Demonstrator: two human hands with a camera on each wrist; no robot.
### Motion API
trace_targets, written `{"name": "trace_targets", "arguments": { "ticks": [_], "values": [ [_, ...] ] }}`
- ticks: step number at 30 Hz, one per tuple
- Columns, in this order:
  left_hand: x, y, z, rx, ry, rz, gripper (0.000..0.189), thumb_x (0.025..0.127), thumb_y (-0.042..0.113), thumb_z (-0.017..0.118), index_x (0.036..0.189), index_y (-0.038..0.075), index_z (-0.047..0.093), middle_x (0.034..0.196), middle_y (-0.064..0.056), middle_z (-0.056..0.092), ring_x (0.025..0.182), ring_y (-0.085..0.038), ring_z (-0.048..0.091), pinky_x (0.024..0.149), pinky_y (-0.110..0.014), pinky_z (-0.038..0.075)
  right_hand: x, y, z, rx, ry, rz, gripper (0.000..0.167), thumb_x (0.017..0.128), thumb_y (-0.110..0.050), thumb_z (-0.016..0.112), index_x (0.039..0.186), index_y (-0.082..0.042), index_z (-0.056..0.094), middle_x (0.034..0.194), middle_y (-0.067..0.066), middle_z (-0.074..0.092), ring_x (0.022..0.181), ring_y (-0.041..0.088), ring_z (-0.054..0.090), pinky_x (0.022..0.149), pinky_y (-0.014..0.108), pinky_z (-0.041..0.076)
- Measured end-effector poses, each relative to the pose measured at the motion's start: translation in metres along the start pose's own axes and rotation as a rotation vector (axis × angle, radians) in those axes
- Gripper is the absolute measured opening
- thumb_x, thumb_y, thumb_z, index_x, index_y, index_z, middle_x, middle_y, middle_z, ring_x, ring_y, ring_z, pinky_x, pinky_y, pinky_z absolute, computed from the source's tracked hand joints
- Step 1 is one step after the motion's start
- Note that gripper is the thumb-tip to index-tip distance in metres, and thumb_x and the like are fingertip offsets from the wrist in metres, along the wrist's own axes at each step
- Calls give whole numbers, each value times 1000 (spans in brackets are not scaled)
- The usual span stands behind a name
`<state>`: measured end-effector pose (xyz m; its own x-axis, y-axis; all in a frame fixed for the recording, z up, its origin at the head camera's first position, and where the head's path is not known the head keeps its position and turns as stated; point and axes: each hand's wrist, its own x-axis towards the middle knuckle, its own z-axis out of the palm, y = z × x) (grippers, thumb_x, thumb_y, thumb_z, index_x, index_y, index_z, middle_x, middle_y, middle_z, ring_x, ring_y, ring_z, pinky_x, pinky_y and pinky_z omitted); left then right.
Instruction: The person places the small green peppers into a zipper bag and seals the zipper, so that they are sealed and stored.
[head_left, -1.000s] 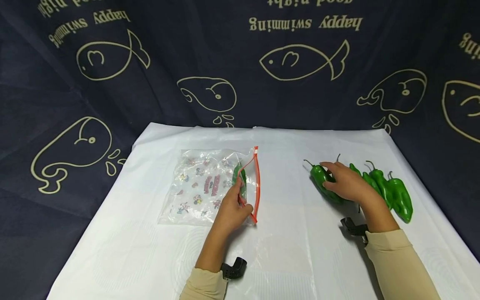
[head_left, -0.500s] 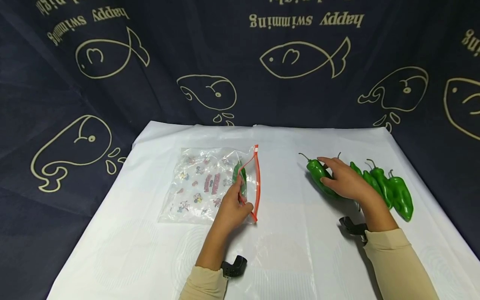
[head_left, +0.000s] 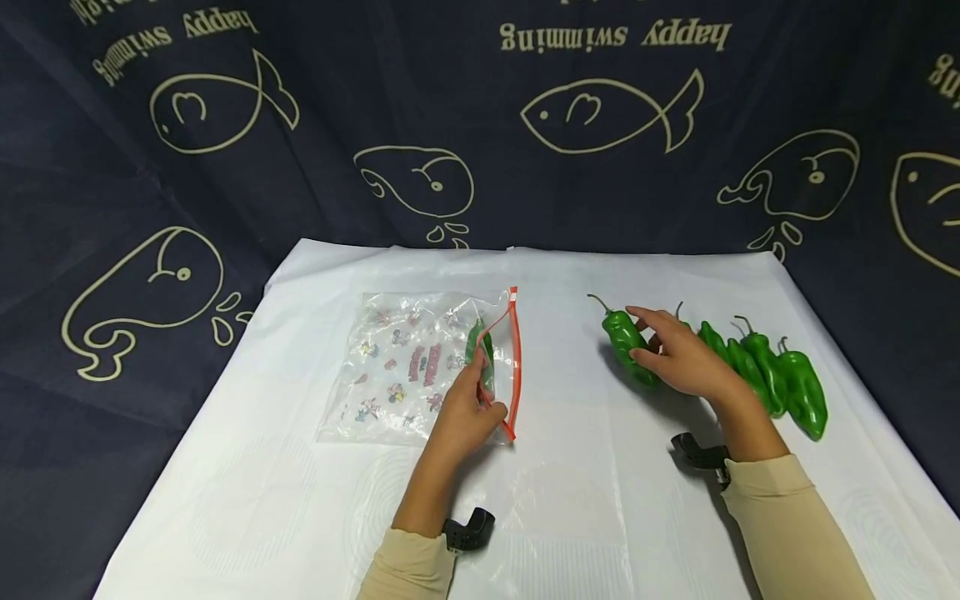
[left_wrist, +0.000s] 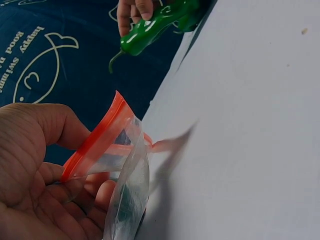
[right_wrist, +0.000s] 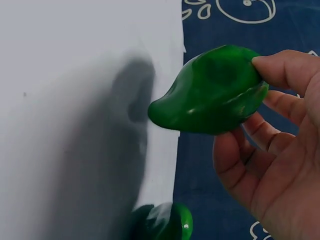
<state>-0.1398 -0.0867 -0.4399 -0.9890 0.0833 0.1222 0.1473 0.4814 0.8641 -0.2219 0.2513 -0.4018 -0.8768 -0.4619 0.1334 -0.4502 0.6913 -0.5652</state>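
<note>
A transparent zip bag (head_left: pixel 401 392) with small printed figures lies flat at the table's middle left, its red zip edge (left_wrist: pixel 92 142) facing right. My left hand (head_left: pixel 467 421) grips the mouth edge, the thumb bent over the red strip, and the mouth gapes in the left wrist view. One green pepper (head_left: pixel 473 342) shows inside, partly behind the fingers. In my right hand (head_left: pixel 684 354) another green pepper (right_wrist: pixel 210 92) is pinched between thumb and fingers, its stem toward the far left. The right wrist view shows it raised off the table, its shadow beside it.
Several more green peppers (head_left: pixel 804 392) lie side by side at the table's right, partly behind the right hand. A white cloth (head_left: pixel 555 492) covers the table. Dark blue fabric with fish drawings (head_left: pixel 480 100) hangs behind it. Black cameras (head_left: pixel 471 530) sit at both wrists.
My right hand has moved slightly left with its pepper, away from the other peppers. The left hand keeps its hold on the bag and has hardly moved.
</note>
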Motion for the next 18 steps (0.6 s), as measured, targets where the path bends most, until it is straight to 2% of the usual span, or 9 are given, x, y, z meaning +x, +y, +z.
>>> {"name": "trace_targets", "arguments": {
  "ticks": [5,13,18],
  "values": [
    [1,-1,1,5,2,8,87,75,4,62,154,-3,26,95,-6,53,89,-21,52,82,-35,43,2,-2,4,32,0,-9,62,95,-11,63,151,-3,37,123,18,50,90,25,54,73,42,45],
    [1,0,1,5,3,4,87,75,3,63,154,-3,27,95,-7,53,88,-21,52,82,-35,43,5,-7,7,93,-30,37,67,96,-12,61,155,-8,30,126,17,48,94,26,55,77,44,44],
    [1,0,0,6,-3,4,87,75,3,62,154,-4,26,98,-9,54,90,-22,52,82,-35,43,8,-9,12,134,-34,41,65,96,-12,62,154,-10,32,126,16,48,94,26,56,75,42,44]
  ]
}}
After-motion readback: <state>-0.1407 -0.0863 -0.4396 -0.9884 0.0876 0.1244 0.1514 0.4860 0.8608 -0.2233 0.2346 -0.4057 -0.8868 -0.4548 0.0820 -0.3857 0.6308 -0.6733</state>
